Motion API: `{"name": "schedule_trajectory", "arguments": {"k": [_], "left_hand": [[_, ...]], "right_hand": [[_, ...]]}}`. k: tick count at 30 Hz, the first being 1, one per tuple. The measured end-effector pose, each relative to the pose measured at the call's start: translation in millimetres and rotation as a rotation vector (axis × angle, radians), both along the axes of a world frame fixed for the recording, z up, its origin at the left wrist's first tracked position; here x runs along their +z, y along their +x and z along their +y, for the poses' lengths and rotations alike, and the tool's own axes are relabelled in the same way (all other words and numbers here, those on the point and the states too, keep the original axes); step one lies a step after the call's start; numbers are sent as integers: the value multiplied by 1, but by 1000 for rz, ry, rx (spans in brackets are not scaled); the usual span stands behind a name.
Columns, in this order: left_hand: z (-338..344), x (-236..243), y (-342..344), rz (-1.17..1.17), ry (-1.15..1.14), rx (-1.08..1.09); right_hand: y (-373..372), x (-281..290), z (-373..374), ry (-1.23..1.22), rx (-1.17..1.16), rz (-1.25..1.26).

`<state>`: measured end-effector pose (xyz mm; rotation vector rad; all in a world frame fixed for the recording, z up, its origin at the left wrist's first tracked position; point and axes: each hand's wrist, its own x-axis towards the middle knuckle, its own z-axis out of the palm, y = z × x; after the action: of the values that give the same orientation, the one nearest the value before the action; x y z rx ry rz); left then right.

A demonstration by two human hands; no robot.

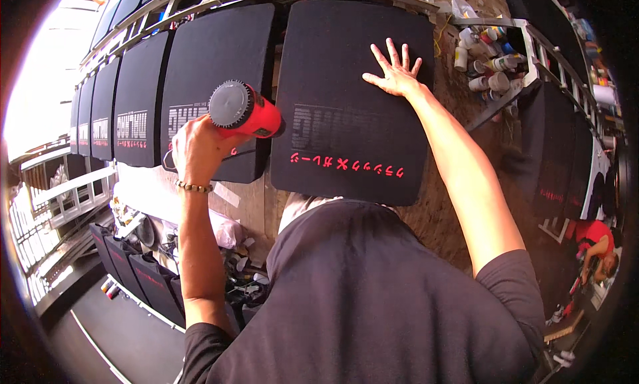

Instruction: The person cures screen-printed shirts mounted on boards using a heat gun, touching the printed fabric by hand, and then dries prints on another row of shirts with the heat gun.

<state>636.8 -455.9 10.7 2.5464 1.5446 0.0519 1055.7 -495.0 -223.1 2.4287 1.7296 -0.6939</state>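
My left hand [198, 143], with a beaded bracelet at the wrist, is closed around the handle of a red heat gun [258, 116]. The gun has a round dark grey rear cap, and its dark nozzle points right, at the edge of a black fabric panel [353, 57] stretched over a flat board. On that panel are a dark grey striped print [326, 127] and a row of red characters below it. My right hand [397, 76] lies flat on the panel's upper right, fingers spread, holding nothing. The gun's handle is mostly hidden by my fingers.
Several printed black panels [216, 57] stand in a row to the left along a metal rail [166, 14]. Bottles and paint tubs [489, 67] crowd the upper right beside a metal frame [529, 44]. A person in red [596, 241] is at the far right.
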Motion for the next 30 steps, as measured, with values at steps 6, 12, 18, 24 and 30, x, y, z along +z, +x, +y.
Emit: {"name": "schedule_trajectory", "arguments": {"k": [6,12,18,24,30], "left_hand": [[-17,-3,-5,-48,58,67],[-22,-11,23,-106,85,41],[-16,-26,44,-123,86,-11],[-24,-14,56,-59,39,-14],[-45,7,45,26,15,27]], "right_hand": [[3,7,-2,-14,42,15],[6,-3,-11,55,89,25],[3,-1,-11,34,86,14],[4,-2,-12,24,87,21],[5,-4,-12,22,91,24]]}}
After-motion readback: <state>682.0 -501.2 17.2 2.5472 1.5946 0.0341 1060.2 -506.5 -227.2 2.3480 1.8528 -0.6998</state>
